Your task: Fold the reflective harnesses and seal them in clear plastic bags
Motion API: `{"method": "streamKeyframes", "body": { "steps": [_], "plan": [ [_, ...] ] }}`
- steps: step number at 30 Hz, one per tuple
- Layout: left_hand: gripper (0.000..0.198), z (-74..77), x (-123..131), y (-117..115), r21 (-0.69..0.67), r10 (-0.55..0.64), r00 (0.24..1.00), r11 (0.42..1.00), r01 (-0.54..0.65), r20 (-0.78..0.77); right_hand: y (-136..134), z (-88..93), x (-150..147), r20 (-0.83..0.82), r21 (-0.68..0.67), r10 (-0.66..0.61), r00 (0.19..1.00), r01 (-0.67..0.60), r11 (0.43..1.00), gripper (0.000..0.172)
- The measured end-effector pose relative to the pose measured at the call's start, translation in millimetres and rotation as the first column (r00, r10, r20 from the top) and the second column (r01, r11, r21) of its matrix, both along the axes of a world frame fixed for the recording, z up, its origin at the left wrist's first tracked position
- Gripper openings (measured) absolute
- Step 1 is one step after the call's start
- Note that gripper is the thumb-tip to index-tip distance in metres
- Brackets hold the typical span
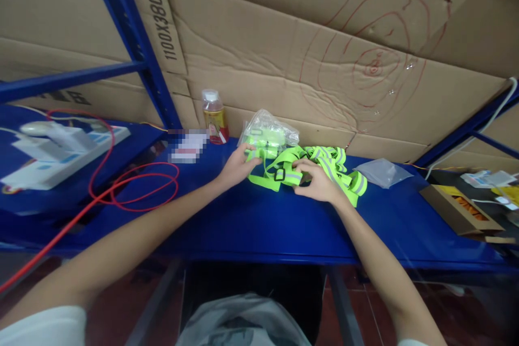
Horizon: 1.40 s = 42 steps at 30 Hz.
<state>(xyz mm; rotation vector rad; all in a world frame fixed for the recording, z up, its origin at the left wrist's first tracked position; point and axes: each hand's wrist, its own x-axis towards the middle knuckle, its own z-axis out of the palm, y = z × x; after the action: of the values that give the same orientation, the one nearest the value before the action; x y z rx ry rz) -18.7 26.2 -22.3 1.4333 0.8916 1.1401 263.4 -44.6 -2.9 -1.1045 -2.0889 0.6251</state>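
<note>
A tangle of neon-green reflective straps (pixel 330 159) with silver-grey stripes lies on the blue table in front of me. My left hand (pixel 240 164) pinches a piece of the strap between thumb and fingers, at the left end of the tangle. My right hand (pixel 318 181) is curled round a flat strap section beside a black buckle (pixel 279 175). Just behind my left hand sits a clear plastic bag (pixel 278 121), with more folded green strap (pixel 263 140) showing in or under it. My right fingertips are partly hidden behind the strap.
A bottle of red liquid (pixel 216 119) stands at the back left. To the right lie an empty-looking plastic bag (pixel 383 172) and an open cardboard box (pixel 460 208). On the left are a power strip (pixel 68 157) and a looped red cable (pixel 141 208). Cardboard (pixel 251 59) walls the back.
</note>
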Motion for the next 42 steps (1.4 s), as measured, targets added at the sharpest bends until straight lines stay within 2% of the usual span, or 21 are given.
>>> {"method": "streamKeyframes", "body": {
  "steps": [3, 5, 7, 9, 11, 15, 16, 18, 19, 21, 23, 26, 28, 31, 33, 34, 35, 37, 38, 40, 42],
  "plan": [
    [0.048, -3.7, 2.3, 0.5, 0.183, 0.007, 1.000, 0.983, -0.004, -0.016, 1.7, 0.5, -4.8, -0.281, -0.109, 0.021, 0.959, -0.054, 0.993, 0.023],
    [0.040, -4.8, 4.9, -1.9, 0.239, -0.128, 0.992, 0.962, 0.128, -0.016, 1.9, 3.7, -7.7, -0.421, -0.140, -0.004, 0.907, -0.061, 0.988, 0.025],
    [0.042, -5.9, 6.9, -4.6, 0.191, -0.323, 0.946, 0.928, 0.319, -0.011, 0.8, 8.2, -9.2, -0.511, -0.146, -0.035, 0.859, -0.047, 0.988, 0.026],
    [0.067, -7.4, 7.7, -6.0, 0.090, -0.508, 0.861, 0.859, 0.504, 0.027, -0.8, 11.6, -9.4, -0.545, -0.152, -0.047, 0.837, -0.044, 0.987, 0.029],
    [0.082, -9.3, 7.1, -6.2, 0.032, -0.561, 0.827, 0.828, 0.560, 0.028, -2.1, 12.3, -8.9, -0.577, -0.174, -0.034, 0.816, -0.082, 0.981, 0.032],
    [0.055, -11.5, 5.1, -9.3, 0.165, -0.325, 0.931, 0.922, 0.351, -0.163, -3.3, 8.6, -10.2, -0.630, -0.252, 0.023, 0.776, -0.232, 0.940, 0.032],
    [0.066, -11.4, 5.0, -11.5, 0.239, -0.275, 0.936, 0.915, 0.325, -0.220, -3.7, 8.1, -11.4, -0.608, -0.260, 0.053, 0.792, -0.261, 0.930, 0.031],
    [0.091, -10.9, 5.6, -16.9, 0.408, -0.209, 0.913, 0.843, 0.350, -0.350, -5.0, 8.7, -14.3, -0.536, -0.271, 0.119, 0.836, -0.304, 0.913, 0.032],
    [0.092, -10.5, 6.4, -19.7, 0.489, -0.179, 0.890, 0.781, 0.388, -0.419, -5.9, 9.6, -15.8, -0.504, -0.284, 0.146, 0.851, -0.323, 0.903, 0.032],
    [0.069, -10.3, 8.7, -24.6, 0.595, -0.112, 0.843, 0.660, 0.459, -0.526, -7.7, 12.7, -17.2, -0.459, -0.325, 0.184, 0.869, -0.357, 0.876, 0.034],
    [0.040, -10.8, 11.2, -27.9, 0.613, -0.069, 0.810, 0.617, 0.493, -0.582, -9.5, 17.2, -15.3, -0.410, -0.350, 0.217, 0.886, -0.373, 0.859, 0.037],
    [0.024, -11.8, 12.5, -29.2, 0.584, -0.047, 0.802, 0.660, 0.473, -0.596, -11.9, 27.8, -5.0, -0.276, -0.349, 0.289, 0.916, -0.376, 0.858, 0.037],
    [0.022, -11.2, 11.0, -27.4, 0.567, -0.062, 0.818, 0.691, 0.449, -0.572, -13.3, 36.9, 5.0, -0.199, -0.380, 0.377, 0.905, -0.426, 0.821, 0.047],
    [0.019, -8.5, 6.9, -22.6, 0.548, -0.063, 0.845, 0.735, 0.399, -0.531, -14.7, 46.7, 17.8, -0.204, -0.486, 0.546, 0.812, -0.569, 0.664, 0.084],
    [0.020, -7.0, 4.7, -19.4, 0.510, -0.067, 0.846, 0.771, 0.380, -0.529, -15.0, 46.3, 20.5, -0.258, -0.534, 0.567, 0.782, -0.604, 0.591, 0.095],
    [0.020, -6.8, 4.3, -18.3, 0.483, -0.076, 0.848, 0.794, 0.369, -0.524, -15.0, 43.7, 19.2, -0.264, -0.548, 0.520, 0.812, -0.570, 0.612, 0.090],
    [0.020, -7.0, 4.4, -17.6, 0.454, -0.090, 0.854, 0.816, 0.358, -0.512, -15.0, 39.8, 15.9, -0.240, -0.554, 0.440, 0.865, -0.494, 0.670, 0.082],
    [0.023, -8.5, 6.1, -17.8, 0.405, -0.103, 0.875, 0.857, 0.319, -0.473, -15.6, 30.0, 4.2, -0.086, -0.501, 0.205, 0.975, -0.220, 0.837, 0.064],
    [0.026, -9.8, 7.5, -18.6, 0.385, -0.097, 0.883, 0.874, 0.296, -0.459, -16.3, 25.0, -3.5, 0.029, -0.424, 0.083, 0.996, -0.063, 0.904, 0.059],
    [0.031, -12.5, 10.8, -21.1, 0.342, -0.090, 0.882, 0.900, 0.272, -0.463, -18.6, 17.1, -19.3, 0.267, -0.197, -0.107, 0.958, 0.163, 0.967, 0.057],
    [0.036, -14.9, 13.5, -23.2, 0.291, -0.100, 0.869, 0.918, 0.268, -0.485, -21.2, 12.8, -31.3, 0.444, -0.014, -0.205, 0.872, 0.236, 0.972, 0.058]
  ]
}}
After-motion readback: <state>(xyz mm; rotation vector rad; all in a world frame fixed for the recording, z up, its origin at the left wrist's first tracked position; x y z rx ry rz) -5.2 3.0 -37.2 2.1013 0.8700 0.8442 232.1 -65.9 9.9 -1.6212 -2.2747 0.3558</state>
